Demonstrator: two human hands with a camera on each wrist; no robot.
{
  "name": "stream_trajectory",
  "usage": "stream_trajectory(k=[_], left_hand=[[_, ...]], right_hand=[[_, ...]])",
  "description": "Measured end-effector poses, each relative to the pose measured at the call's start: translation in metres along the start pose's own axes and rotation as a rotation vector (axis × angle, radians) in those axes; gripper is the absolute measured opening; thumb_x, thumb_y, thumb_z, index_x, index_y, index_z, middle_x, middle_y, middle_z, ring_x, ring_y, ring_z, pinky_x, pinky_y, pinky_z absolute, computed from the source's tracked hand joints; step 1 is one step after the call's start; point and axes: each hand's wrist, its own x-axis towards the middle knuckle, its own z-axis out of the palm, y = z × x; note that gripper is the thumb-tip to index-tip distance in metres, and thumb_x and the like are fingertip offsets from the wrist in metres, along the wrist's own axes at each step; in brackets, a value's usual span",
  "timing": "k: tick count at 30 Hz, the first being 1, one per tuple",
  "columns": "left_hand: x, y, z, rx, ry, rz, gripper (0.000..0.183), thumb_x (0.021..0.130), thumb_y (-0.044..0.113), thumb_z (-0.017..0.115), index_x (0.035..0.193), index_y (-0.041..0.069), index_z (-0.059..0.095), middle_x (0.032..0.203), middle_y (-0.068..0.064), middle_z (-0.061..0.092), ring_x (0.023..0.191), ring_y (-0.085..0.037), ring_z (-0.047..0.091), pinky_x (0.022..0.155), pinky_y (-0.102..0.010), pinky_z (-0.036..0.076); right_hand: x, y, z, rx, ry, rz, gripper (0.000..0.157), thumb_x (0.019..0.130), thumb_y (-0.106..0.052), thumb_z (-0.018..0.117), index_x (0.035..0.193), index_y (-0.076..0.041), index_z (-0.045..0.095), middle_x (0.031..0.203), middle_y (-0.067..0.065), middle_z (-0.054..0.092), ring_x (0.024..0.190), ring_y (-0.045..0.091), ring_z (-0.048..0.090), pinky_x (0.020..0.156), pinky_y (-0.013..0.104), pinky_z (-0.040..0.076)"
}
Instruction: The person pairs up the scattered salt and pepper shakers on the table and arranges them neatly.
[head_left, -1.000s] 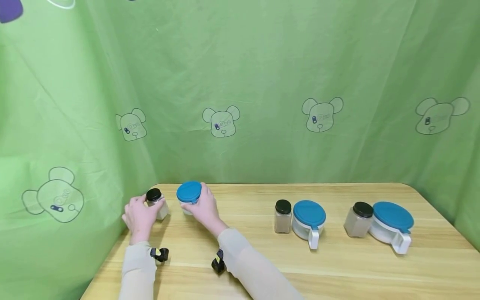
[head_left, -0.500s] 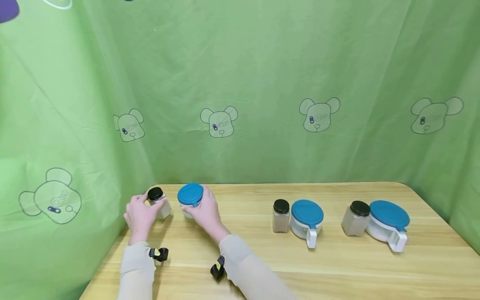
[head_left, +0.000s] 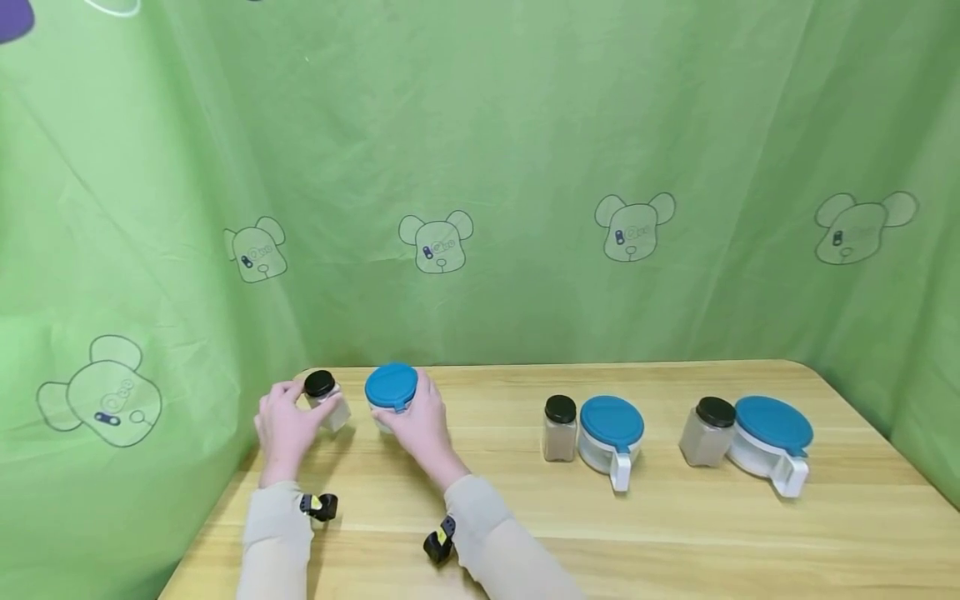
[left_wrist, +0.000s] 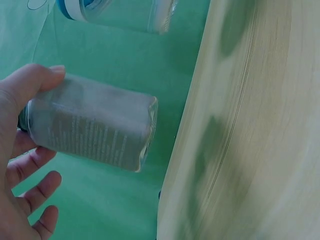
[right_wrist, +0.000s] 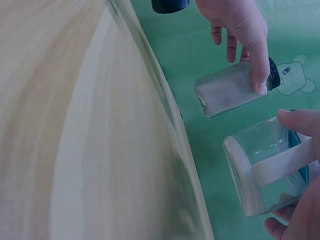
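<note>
At the table's far left, my left hand (head_left: 287,427) pinches a clear spice jar (head_left: 340,413) near its black cap, thumb on one side and fingers on the other. In the left wrist view this jar (left_wrist: 92,122) shows a greyish filling and printed lines, its base apart from the wood. Beside it, my right hand (head_left: 425,427) grips a round seasoning pot with a blue lid (head_left: 392,385). The right wrist view shows the pot's clear body (right_wrist: 245,175), white handle (right_wrist: 285,162) and a pale layer at the bottom, also held off the table.
A black-capped jar (head_left: 559,437) and a blue-lidded pot (head_left: 611,423) stand mid-table. Another jar (head_left: 707,442) and a wider blue-lidded pot (head_left: 772,425) stand close together to the right. A green curtain (head_left: 525,300) hangs behind the wooden table (head_left: 675,542).
Both hands have shifted slightly right, carrying the spice jar and the seasoning pot with them. The head view has turned a little, so the other jars and pots appear further left.
</note>
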Motion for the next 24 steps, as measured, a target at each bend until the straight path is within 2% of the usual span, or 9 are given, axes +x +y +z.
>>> stream_trajectory(k=[10,24], left_hand=[[-0.003,0.004,0.005,0.012,0.005,0.101,0.071,0.074,0.051,0.08,0.121,0.0,0.065,0.124,-0.016,0.059,0.118,-0.036,0.045,0.096,-0.052,0.032],[-0.003,0.009,0.013,-0.035,-0.006,0.204,0.066,0.071,0.044,0.084,0.116,-0.001,0.068,0.119,-0.018,0.061,0.114,-0.037,0.048,0.099,-0.054,0.032]], right_hand=[[-0.004,0.002,-0.012,-0.003,0.038,0.042,0.083,0.071,-0.036,0.087,0.137,-0.009,0.044,0.13,0.011,0.057,0.122,0.03,0.055,0.101,0.05,0.048],[-0.008,0.006,-0.028,-0.031,0.087,0.086,0.086,0.069,-0.036,0.088,0.139,-0.009,0.043,0.132,0.013,0.056,0.124,0.033,0.055,0.102,0.052,0.047]])
